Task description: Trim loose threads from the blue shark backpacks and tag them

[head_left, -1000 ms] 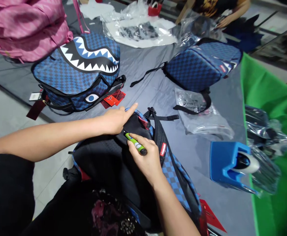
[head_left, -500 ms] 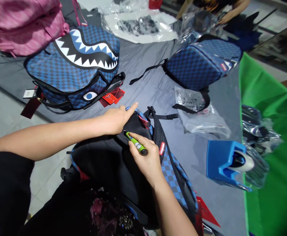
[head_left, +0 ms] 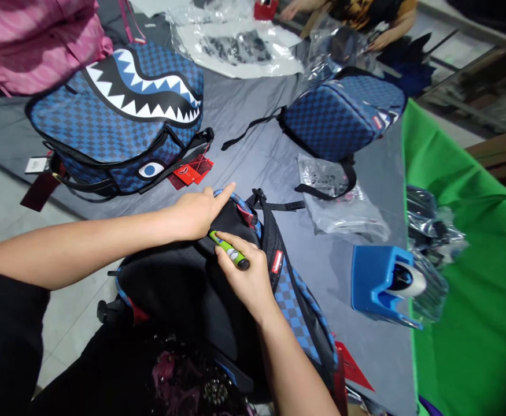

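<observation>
A black-backed backpack with blue checkered sides (head_left: 294,300) lies across my lap and the table edge, its back panel facing up. My left hand (head_left: 196,214) is closed on the panel near its top, the index finger stretched along the blue-edged rim. In my right hand (head_left: 246,277) is a slim green tool with a black end (head_left: 231,252), gripped between thumb and fingers. Its front end points at the fabric by my left hand; the tip is hidden. A red label (head_left: 277,262) shows on the strap beside my right hand.
Two more blue checkered backpacks, one with shark teeth (head_left: 118,121) and one farther right (head_left: 331,115), lie on the grey table (head_left: 322,277). Nearby are a pink bag (head_left: 40,46), plastic bags (head_left: 343,214), a blue tape dispenser (head_left: 374,283) and green cloth (head_left: 465,323). Another person's hand (head_left: 380,40) works opposite.
The whole view has shifted slightly, so things appear farther left. Both hands keep their places on the backpack, with the green tool still in the right. More of the person opposite shows.
</observation>
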